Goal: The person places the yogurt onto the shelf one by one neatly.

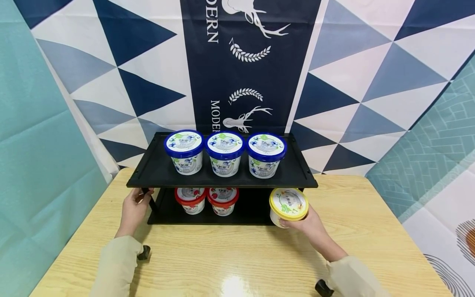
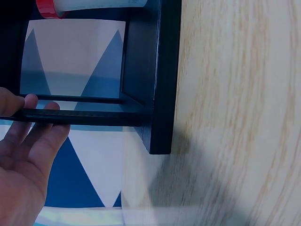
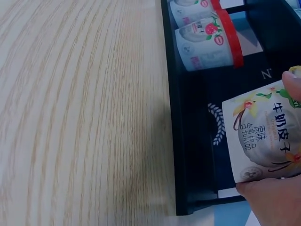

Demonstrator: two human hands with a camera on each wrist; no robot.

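My right hand [image 1: 308,225] grips a white tub with a yellow lid [image 1: 288,204], tilted at the right front of the lower shelf [image 1: 245,216]. In the right wrist view, thumb and fingers hold the yellow-lidded tub [image 3: 265,134] from two sides. At the rack's left end, my left hand [image 1: 134,210] holds the black upright post [image 2: 84,117], thumb on one side and fingers on the other. Two red-lidded tubs, one on the left [image 1: 191,200] and one beside it [image 1: 223,201], stand on the lower shelf, partly hidden by the upper shelf [image 1: 222,181].
Three blue-lidded tubs, left [image 1: 185,150], middle [image 1: 224,152] and right [image 1: 265,154], stand in a row on the upper shelf. The rack stands on a wooden table [image 1: 222,255] against a patterned cloth [image 1: 248,74].
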